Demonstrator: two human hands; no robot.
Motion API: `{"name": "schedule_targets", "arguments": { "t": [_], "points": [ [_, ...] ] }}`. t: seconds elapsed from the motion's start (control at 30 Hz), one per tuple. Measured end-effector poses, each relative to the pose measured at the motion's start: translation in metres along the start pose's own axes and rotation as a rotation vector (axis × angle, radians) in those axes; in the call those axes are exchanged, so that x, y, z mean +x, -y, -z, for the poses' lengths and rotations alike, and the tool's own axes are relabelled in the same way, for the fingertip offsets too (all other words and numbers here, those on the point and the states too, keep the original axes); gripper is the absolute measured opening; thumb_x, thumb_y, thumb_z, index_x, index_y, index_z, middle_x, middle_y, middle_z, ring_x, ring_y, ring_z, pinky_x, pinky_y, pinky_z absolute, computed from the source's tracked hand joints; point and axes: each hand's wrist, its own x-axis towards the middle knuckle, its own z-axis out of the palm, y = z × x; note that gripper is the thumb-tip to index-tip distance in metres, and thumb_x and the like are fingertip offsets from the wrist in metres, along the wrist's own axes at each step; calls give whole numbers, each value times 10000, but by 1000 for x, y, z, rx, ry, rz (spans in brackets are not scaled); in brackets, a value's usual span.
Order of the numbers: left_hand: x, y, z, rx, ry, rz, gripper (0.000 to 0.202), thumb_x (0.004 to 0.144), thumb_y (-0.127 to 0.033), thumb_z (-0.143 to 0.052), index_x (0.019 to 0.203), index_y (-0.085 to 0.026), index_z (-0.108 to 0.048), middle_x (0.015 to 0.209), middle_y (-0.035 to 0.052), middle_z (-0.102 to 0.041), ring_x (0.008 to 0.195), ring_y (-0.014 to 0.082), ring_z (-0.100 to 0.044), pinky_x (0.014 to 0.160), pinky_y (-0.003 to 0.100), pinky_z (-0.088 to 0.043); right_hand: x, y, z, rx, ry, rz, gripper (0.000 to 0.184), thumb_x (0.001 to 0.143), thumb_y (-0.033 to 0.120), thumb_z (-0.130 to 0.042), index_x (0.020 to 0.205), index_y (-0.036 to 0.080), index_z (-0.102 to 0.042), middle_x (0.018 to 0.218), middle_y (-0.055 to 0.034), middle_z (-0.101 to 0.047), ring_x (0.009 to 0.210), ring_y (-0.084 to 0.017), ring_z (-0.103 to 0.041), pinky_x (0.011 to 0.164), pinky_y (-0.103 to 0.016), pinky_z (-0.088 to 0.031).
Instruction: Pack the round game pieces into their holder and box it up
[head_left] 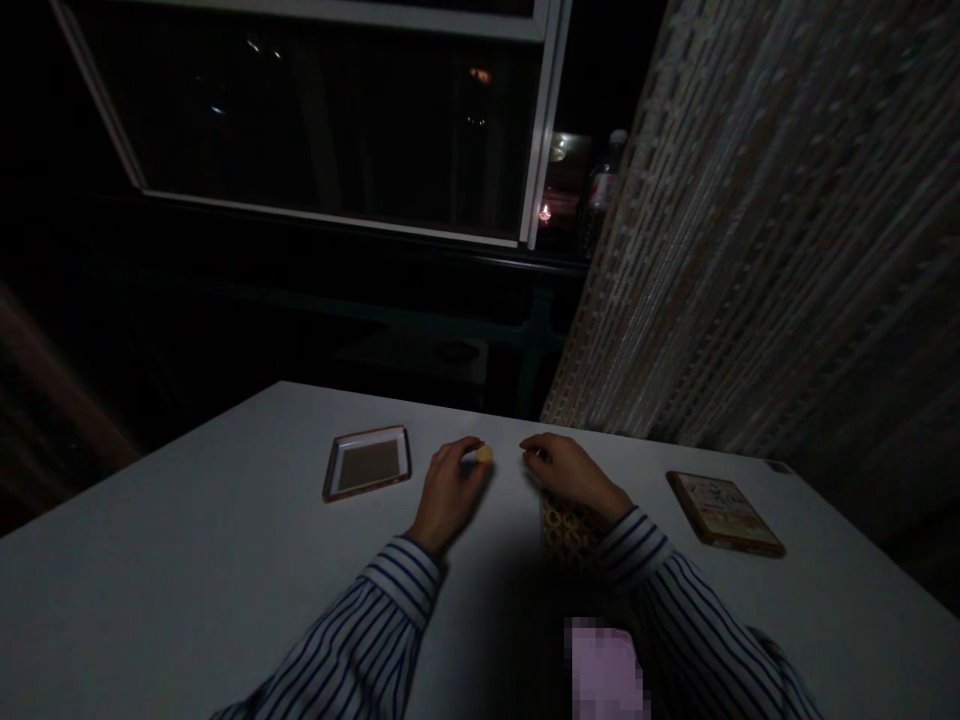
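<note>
My left hand (pixel 450 489) is closed in a pinch, with a small round yellow disc (pixel 484 454) between its thumb and fingertips. A short gap to the right, my right hand (pixel 571 466) has its fingers bent and their tips close together. Whatever those fingertips hold, if anything, is too dark and small to make out. Under my right hand and wrist lies an item with a gold ring pattern (pixel 568 535), partly covered by them. Left of my left hand sits a shallow rectangular tray (pixel 370 462) with a pale inner rim and a brown edge.
On the right of the white table (pixel 187 560) lies a flat box with a picture on top (pixel 724 513). A string curtain (pixel 675 260) hangs behind the far right edge. A bottle (pixel 604 185) stands beside the dark window. A blurred pink patch (pixel 606 670) shows near me.
</note>
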Motion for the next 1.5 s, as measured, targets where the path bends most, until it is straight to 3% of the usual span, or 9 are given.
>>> {"name": "schedule_targets", "arguments": {
  "t": [0.63,0.87,1.07,1.5],
  "points": [
    [10,-65,-9,-125,41,-108,288,764,-306,-594,1029,-202,-551,1000,50,-621,953,175,-574,856,333,-449,-42,-14,33,220,-268,5,272,817,257,-475,1026,191,-636,960,-56,-671,852,-170,-605,765,-307,-462],
    [18,-79,-17,-161,53,-108,290,760,-314,-596,1022,-197,-555,998,53,-635,947,177,-590,856,334,-458,-50,-16,50,173,-309,4,267,812,242,-481,1019,184,-641,950,-55,-677,851,-172,-608,773,-310,-459],
    [34,-94,-21,-202,135,-92,309,767,-332,-584,1037,-187,-543,988,47,-642,941,170,-596,857,327,-462,-58,-21,65,183,-356,-23,265,817,236,-480,1024,184,-638,957,-50,-676,852,-166,-605,770,-299,-456],
    [36,-111,-21,-286,280,-89,268,783,-314,-563,1022,-193,-577,973,30,-648,923,160,-593,860,302,-451,-60,-20,69,120,-330,-8,252,823,249,-484,1016,189,-635,930,-40,-679,831,-163,-607,737,-283,-451]
  ]
}}
